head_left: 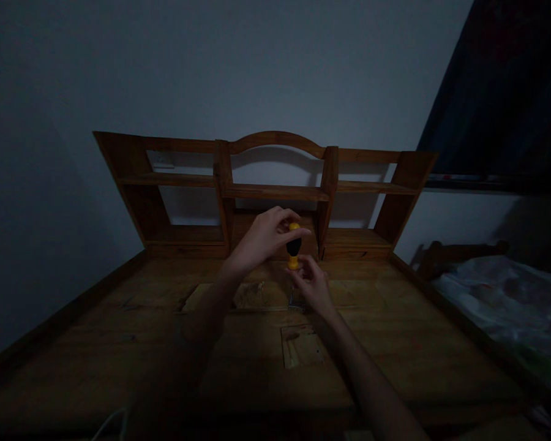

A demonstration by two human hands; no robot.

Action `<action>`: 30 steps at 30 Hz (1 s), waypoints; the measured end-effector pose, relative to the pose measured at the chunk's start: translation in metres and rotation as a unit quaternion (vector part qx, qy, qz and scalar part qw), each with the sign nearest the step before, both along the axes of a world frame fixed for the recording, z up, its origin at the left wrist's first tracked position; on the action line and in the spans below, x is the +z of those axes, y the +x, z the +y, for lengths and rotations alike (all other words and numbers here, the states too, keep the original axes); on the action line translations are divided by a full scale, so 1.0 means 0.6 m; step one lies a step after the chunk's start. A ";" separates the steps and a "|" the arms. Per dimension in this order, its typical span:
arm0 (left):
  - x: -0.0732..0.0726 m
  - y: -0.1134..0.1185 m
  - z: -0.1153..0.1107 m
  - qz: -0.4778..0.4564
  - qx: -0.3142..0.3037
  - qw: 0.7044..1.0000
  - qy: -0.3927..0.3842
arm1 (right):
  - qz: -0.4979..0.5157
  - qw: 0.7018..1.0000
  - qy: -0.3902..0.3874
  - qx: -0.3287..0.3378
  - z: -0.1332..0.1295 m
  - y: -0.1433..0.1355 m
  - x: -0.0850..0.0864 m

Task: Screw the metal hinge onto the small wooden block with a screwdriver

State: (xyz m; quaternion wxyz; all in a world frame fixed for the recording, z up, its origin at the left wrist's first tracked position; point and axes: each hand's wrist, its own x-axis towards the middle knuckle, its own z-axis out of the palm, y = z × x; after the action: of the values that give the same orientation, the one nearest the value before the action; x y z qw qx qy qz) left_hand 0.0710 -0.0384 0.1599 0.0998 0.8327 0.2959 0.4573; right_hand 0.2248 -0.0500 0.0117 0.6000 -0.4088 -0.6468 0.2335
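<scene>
A small yellow and black object [294, 246], shaped like a stubby handle, stands upright above the wooden desk. Around its yellow top are the fingers of my left hand [270, 234], which reaches in from the left. My right hand [313, 282] pinches its yellow lower end between thumb and fingers. Just below my right hand, a small metallic thing [296, 304] is near the desk surface, too dim to make out. A square wooden piece [302, 346] lies on the desk nearer to me.
A wooden shelf unit [275, 193] stands at the back of the desk [395, 331] against the wall. A white cable [112, 419] is at the lower left. Plastic-covered items [509, 300] lie beyond the right edge.
</scene>
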 end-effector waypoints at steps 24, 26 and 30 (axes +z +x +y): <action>-0.001 0.023 -0.005 0.104 0.063 0.991 0.064 | -0.274 0.920 -0.168 0.225 0.042 0.094 -0.060; -0.003 0.021 -0.004 0.121 0.025 0.991 0.053 | -0.271 0.920 -0.171 0.225 0.042 0.094 -0.055; -0.005 0.018 -0.011 0.129 0.007 0.991 0.042 | -0.257 0.919 -0.194 0.228 0.041 0.096 -0.050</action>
State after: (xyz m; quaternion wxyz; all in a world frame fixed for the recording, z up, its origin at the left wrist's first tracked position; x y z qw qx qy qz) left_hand 0.0817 -0.0452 0.1568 0.0230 0.8863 0.2925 0.3583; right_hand 0.2823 -0.0256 -0.0183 0.2524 -0.4048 -0.7965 0.3715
